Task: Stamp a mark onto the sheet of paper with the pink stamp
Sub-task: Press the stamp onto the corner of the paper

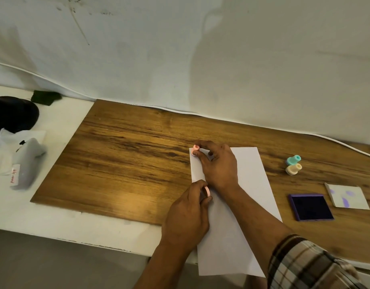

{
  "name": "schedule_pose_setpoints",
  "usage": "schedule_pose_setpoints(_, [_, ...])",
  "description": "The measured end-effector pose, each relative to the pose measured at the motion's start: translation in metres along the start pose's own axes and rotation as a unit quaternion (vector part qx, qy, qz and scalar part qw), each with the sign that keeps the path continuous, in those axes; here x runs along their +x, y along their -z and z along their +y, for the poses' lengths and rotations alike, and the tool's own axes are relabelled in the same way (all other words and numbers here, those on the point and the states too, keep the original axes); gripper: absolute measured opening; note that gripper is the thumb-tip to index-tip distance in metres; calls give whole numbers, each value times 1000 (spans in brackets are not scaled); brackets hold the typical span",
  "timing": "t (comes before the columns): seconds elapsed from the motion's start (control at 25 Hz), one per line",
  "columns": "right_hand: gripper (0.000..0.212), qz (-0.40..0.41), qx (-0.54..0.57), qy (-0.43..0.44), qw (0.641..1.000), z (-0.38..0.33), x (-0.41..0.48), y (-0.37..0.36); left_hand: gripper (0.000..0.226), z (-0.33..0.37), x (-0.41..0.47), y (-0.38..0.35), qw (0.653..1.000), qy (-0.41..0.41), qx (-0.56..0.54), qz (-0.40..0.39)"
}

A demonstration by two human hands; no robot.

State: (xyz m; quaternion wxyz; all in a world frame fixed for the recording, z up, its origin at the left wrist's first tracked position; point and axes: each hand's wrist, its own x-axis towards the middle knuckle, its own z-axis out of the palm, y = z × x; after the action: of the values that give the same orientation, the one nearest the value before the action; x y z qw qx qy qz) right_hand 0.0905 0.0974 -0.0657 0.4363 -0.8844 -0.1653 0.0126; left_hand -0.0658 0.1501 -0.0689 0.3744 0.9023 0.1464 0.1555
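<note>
White wall cloth hangs behind the counter [61, 222], and a wood board [121, 155] covers most of it. The paper [228, 236] lies lengthwise on the board, its near end jutting past the counter's front edge. The right hand [219, 165] rests on the paper's far left corner, fingers pinched around the pink stamp [195, 150], which stands right at that corner. The left hand [188, 215], just nearer than the right, is closed on a pink cap [207, 191] at the paper's left edge. Left of both hands the board is bare wood out to its edge. Right of the right hand, well apart, two stamps, teal [293, 159] and cream [293, 169], touch each other. Nearer lies an ink pad [310, 207], open, showing dark ink. Beside it lies a scrap [347, 196] with purple smudges.
</note>
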Motion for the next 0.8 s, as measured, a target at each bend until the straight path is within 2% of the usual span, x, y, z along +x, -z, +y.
schedule_pose_setpoints(0.24, [29, -20, -63, 33, 997, -1, 2, -2, 37, 4, 1, 5, 1000, 15, -14, -4])
schedule_pose_setpoints(0.44, [22, -38, -55, 54, 996, -1, 5, 0, 49, 3, 0, 6, 999, 11, -45, -21])
schedule_pose_setpoints(0.64, [20, -36, -113, 70, 991, -5, 10, 4, 37, 4, -2, 4, 1000, -22, 5, 6])
schedule_pose_setpoints(0.8, [19, -36, -120, 85, 988, -5, 10, 4, 38, 2, -2, 5, 1000, -6, 5, 1])
